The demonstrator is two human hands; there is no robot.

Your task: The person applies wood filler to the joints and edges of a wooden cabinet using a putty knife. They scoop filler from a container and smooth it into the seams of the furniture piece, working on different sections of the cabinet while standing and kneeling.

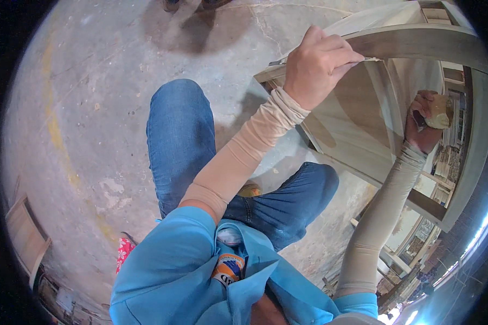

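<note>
A wooden cabinet-like piece [481,124] with a framed opening stands tilted at my right. My left hand [322,65] is closed in a pinch at the frame's upper rail [417,41]. A small pale sliver shows at its fingertips, too little to name. Inside the frame opening, my right hand [424,116] is wrapped round a pale yellowish, rounded lump [442,111]. A dark patch shows under its fingers, and what it is I cannot make out. A broad wooden panel [358,103] of the piece lies between my two hands.
Below me, my knees in jeans [181,119] spread over a stained concrete floor [103,108]. Another person's shoes [214,3] appear at the top edge. A wooden panel [27,235] leans at far left. More wooden furniture parts [398,262] stand at lower right.
</note>
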